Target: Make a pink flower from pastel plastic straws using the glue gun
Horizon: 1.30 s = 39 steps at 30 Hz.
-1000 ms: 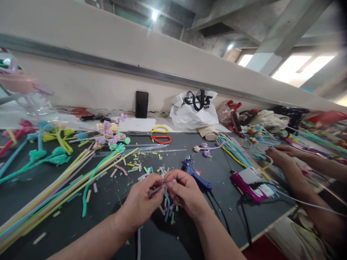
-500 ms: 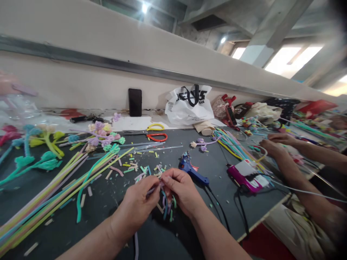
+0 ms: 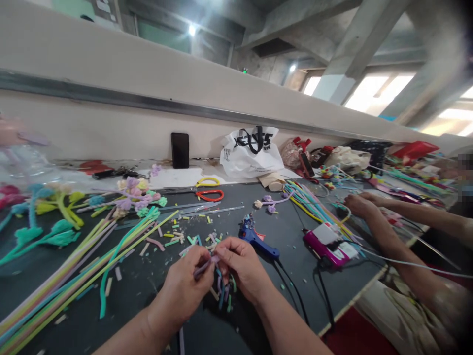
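My left hand [image 3: 185, 286] and my right hand [image 3: 238, 266] meet over the dark table [image 3: 288, 231], near its front edge. Both pinch a lilac pipe cleaner [image 3: 204, 266] between thumb and fingers. Its long tail [image 3: 181, 340] hangs down under my left wrist. Short cut pieces in blue, green and lilac [image 3: 225, 291] lie right under my fingers. A blue glue gun [image 3: 254, 237] rests just behind my right hand, its black cord running off toward me.
Long pastel pipe cleaners [image 3: 74, 266] fan across the left. Finished pipe-cleaner flowers [image 3: 136, 195], red scissors [image 3: 210, 195], a black phone [image 3: 180, 150] and a white bag [image 3: 251, 153] lie farther back. Another person's hands [image 3: 360, 204] work at the right, beside a pink glue gun [image 3: 327, 244].
The view has shifted a little, so everything sits slightly lower and further left. My hands stay together on the lilac pipe cleaner, fingers working it.
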{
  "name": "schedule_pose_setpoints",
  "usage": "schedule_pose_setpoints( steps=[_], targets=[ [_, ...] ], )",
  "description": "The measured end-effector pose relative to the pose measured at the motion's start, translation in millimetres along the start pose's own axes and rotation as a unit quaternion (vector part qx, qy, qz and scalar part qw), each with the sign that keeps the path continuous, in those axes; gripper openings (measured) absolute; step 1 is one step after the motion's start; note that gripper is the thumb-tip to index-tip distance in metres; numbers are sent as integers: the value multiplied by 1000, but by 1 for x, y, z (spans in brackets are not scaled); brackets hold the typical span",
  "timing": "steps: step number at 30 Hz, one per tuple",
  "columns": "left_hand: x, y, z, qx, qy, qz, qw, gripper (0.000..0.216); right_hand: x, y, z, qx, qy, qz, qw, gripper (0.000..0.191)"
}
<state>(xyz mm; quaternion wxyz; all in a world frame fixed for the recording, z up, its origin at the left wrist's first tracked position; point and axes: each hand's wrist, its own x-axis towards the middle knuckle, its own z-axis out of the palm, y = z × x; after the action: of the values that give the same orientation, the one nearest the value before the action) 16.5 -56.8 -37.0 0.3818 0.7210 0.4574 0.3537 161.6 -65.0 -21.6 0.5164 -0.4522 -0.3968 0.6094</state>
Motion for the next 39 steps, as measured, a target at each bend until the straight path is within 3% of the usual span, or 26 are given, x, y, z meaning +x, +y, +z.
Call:
schedule_pose_setpoints(
  steps=[10, 13, 16, 18, 21, 25, 28, 32, 39],
  targets=[
    [1, -8, 3, 53, -22, 20, 998, 15, 4, 1, 2, -3, 0, 17, 1000, 26],
    [3, -9, 4, 16, -14, 11, 1000, 14, 7, 3, 0, -18, -5, 14, 1000, 26],
    [6, -3, 3, -92, -19, -36, 995, 11, 9, 3, -5, -54, -11, 1, 998, 24],
    [8, 3, 1, -205, -56, -115, 970, 17, 10, 2, -7, -74, -25, -8, 997, 23],
    [8, 11, -4, -358, -130, -206, 901, 29, 8, -3, -9, -101, -59, -24, 993, 23],
    [8, 8, -10, -464, -219, -185, 838, 37, 7, -17, -5, -144, -95, -31, 985, 21],
    [11, -1, -13, -510, -245, -168, 807, 33, 9, -28, -1, -195, -115, -18, 974, 20],
    [14, -10, -18, -539, -253, -166, 786, 24, 18, -38, 3, -240, -131, 4, 962, 17],
    [15, -8, -22, -535, -250, -151, 793, 25, 32, -43, 4, -248, -161, 45, 954, 18]
  ],
)
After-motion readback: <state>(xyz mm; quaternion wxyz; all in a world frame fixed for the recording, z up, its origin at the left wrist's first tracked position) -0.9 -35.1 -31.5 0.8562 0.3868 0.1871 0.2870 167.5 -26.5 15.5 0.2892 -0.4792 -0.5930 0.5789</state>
